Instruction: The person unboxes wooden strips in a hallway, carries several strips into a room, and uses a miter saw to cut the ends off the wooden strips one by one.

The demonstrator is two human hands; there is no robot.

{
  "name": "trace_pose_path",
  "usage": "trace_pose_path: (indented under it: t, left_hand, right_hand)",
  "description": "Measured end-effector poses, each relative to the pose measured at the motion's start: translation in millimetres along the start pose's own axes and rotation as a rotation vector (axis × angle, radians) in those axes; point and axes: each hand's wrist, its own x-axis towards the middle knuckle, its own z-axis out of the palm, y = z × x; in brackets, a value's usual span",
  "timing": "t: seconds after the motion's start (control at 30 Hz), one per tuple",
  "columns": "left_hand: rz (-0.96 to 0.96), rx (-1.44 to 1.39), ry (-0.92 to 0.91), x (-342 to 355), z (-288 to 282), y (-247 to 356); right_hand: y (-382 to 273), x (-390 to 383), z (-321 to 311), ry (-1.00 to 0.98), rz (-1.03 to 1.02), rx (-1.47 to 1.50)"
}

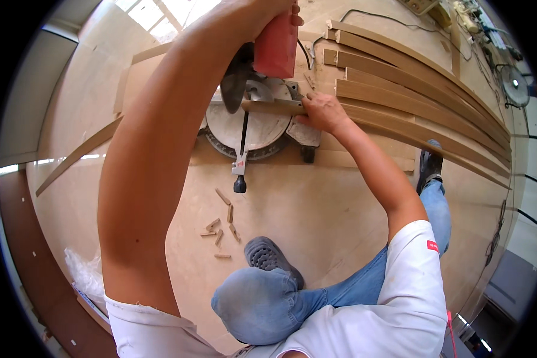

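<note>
A miter saw with a red motor housing (275,51) stands on the floor before me, its round grey base (268,128) marked by a dark slot. At the top edge my left hand (275,7) is closed on the saw's upper part; the handle is mostly hidden. The dark blade guard (235,83) hangs down beside my left forearm. On the saw base lies a wooden strip (271,107), running off to the right, and my right hand (325,112) is closed around it just right of the base. Where blade and wood meet cannot be made out.
Several long wooden strips (400,74) lie side by side at right. Short wood offcuts (219,237) are scattered between the saw and my shoe (268,256). Another strip (80,156) extends left. A black cable (394,19) runs across the back; clear plastic wrap (85,274) lies at left.
</note>
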Motion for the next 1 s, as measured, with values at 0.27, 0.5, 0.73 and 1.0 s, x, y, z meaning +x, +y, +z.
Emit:
trace_pose_path:
  t: [0.27, 0.5, 0.73, 1.0]
  left_hand:
    - [0.000, -0.016, 0.081, -40.7, 7.7, -3.3]
    - [0.090, 0.034, 0.188, -71.4, 8.6, -10.6]
    - [0.102, 0.119, 0.165, -81.8, 17.1, -34.3]
    - [0.140, 0.020, 0.265, -144.7, 35.9, -100.6]
  right_hand:
    - [2.3, 1.7, 3.6, 0.030, -0.016, -0.013]
    - [0.5, 2.1, 5.2, 0.041, -0.063, -0.023]
    - [8.6, 0.0, 15.2, 0.043, -0.021, -0.041]
    - [11.5, -0.2, 8.6, 0.070, -0.081, -0.085]
